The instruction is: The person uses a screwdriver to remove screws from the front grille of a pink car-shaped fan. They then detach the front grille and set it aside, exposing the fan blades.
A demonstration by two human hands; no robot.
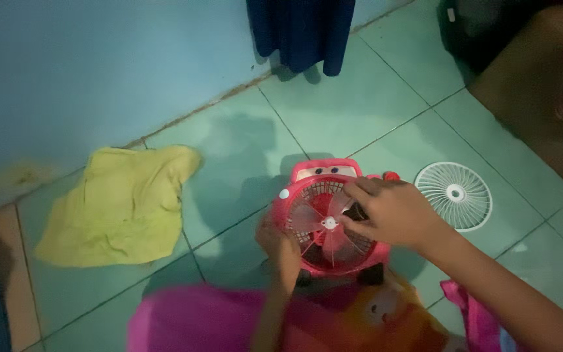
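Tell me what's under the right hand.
The right hand covers part of the small red plastic fan and its translucent pink blades. Whatever its fingers grip is hidden.

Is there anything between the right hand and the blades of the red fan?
Nothing visible. The white grille lies apart on the floor, so the red fan is open in front. The right hand already rests on its blades; the left hand holds its side.

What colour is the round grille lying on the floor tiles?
White; the round grille shows clearly in the head view.
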